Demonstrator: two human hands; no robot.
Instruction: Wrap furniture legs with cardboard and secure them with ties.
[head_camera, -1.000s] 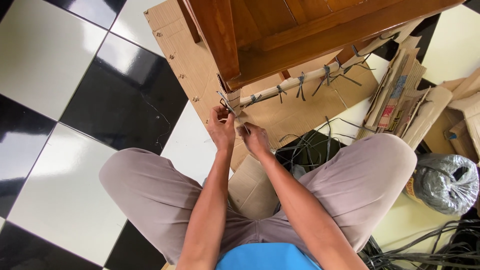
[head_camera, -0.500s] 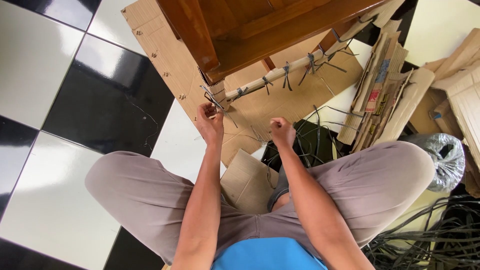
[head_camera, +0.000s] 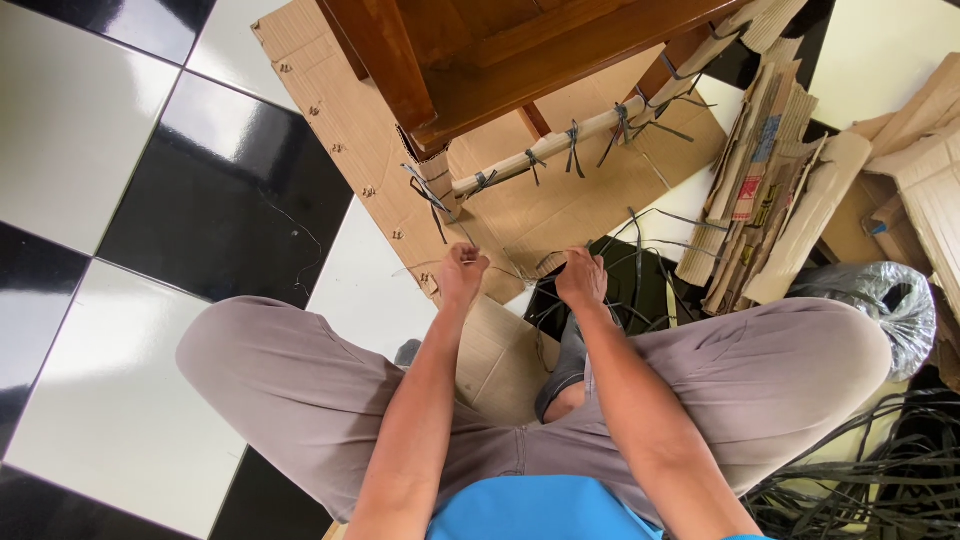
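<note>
- Left hand (head_camera: 462, 270): grip closed on a thin strap (head_camera: 505, 272) stretched toward the right hand (head_camera: 582, 277), whose grip is closed on the other end.
- Done, as judged: rail (head_camera: 545, 153) above the grips already padded and tied in several places.
- Left, as judged: this strap not yet tied; loose straps (head_camera: 625, 275) lie beside the right grip.

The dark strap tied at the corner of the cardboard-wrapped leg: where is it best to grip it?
Probably grip the dark strap by its loose tail hanging below the knot, coming from the floor side. The tail hangs free, while the loop hugs the cardboard.
</note>
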